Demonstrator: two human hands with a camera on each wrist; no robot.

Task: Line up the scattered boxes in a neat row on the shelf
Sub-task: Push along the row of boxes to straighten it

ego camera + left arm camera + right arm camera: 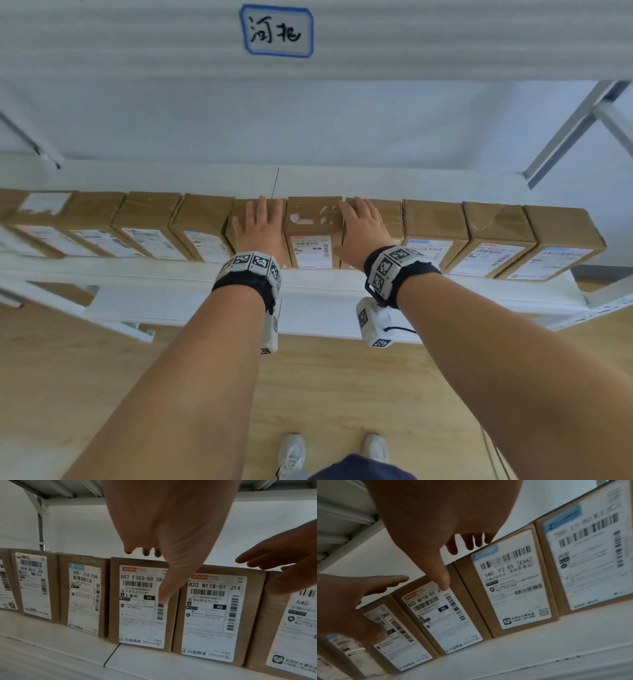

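Several brown cardboard boxes with white shipping labels stand side by side in a row on the white shelf [318, 279]. My left hand [257, 224] lies flat, fingers straight, over the top of the "682" box [142, 622], its thumb [165, 591] hanging down in front of that box's right edge. My right hand [363, 224] lies flat over the top of the "540" box [513, 588], thumb [443, 580] pointing down at the upper right corner of the "822" box [313, 236]. That box stands between the two hands. Neither hand grips anything.
A bare strip of shelf board [171, 178] runs behind the row, up to the white back wall. An upper shelf with a blue-bordered handwritten tag [276, 31] hangs overhead. A diagonal metal brace [579, 126] stands at the right. Wooden floor [325, 394] lies below.
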